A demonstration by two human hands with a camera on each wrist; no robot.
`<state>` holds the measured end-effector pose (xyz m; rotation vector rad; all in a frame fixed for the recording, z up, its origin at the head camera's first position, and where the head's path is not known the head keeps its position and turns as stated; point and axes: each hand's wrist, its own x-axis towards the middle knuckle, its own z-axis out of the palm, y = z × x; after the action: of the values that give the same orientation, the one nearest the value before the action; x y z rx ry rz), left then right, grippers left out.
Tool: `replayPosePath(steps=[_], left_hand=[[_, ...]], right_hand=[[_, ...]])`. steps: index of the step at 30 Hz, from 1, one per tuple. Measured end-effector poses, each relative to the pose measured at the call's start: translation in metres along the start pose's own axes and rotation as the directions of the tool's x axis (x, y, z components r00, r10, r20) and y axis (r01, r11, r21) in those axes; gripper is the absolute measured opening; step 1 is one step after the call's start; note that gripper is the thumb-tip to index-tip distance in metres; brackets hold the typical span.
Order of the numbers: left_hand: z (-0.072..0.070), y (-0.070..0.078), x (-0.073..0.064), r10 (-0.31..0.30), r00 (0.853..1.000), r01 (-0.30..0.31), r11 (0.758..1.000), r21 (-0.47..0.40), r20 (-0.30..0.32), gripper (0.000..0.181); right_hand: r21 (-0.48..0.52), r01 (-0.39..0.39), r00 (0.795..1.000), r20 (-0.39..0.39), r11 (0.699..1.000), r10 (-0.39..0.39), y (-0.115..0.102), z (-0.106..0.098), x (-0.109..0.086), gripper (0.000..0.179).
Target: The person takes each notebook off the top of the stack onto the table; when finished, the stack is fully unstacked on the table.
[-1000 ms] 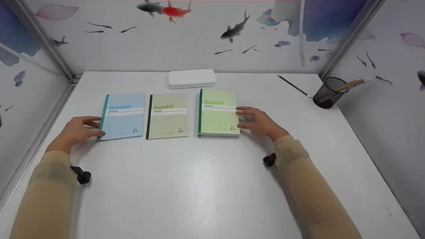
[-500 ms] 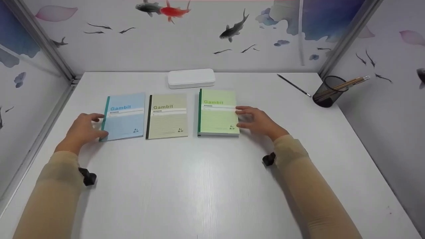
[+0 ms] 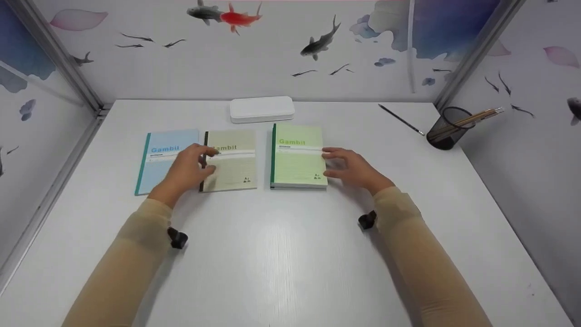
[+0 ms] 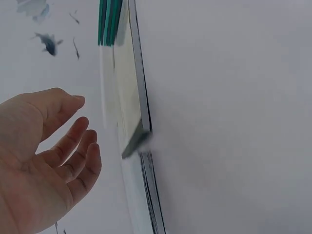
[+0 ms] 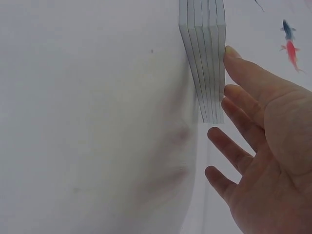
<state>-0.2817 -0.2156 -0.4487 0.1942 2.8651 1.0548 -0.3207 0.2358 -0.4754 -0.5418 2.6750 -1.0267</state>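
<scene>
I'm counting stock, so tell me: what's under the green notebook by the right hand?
Under the green notebook, the right wrist view shows more notebooks stacked edge-on, in several layers. Their front covers are hidden, as is the tabletop directly beneath the pile.

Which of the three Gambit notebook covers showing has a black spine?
The tan notebook, lying between the blue notebook and the green notebook; those two have teal and green spines.

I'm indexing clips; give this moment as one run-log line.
left hand: hovers at tan Gambit notebook | right hand: at green Gambit notebook stack, right edge | blue Gambit notebook: leftmost
</scene>
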Motion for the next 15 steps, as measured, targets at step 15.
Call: replayPosePath(steps=[15], left_hand=[[0.062,0.073,0.027,0.127,0.975,-0.138,0.989,0.048,0.184,0.043]], right_hand=[[0.03,0.002,1.0,-0.008,1.0,-0.002,0.001,0.001,-0.001,0.056]])
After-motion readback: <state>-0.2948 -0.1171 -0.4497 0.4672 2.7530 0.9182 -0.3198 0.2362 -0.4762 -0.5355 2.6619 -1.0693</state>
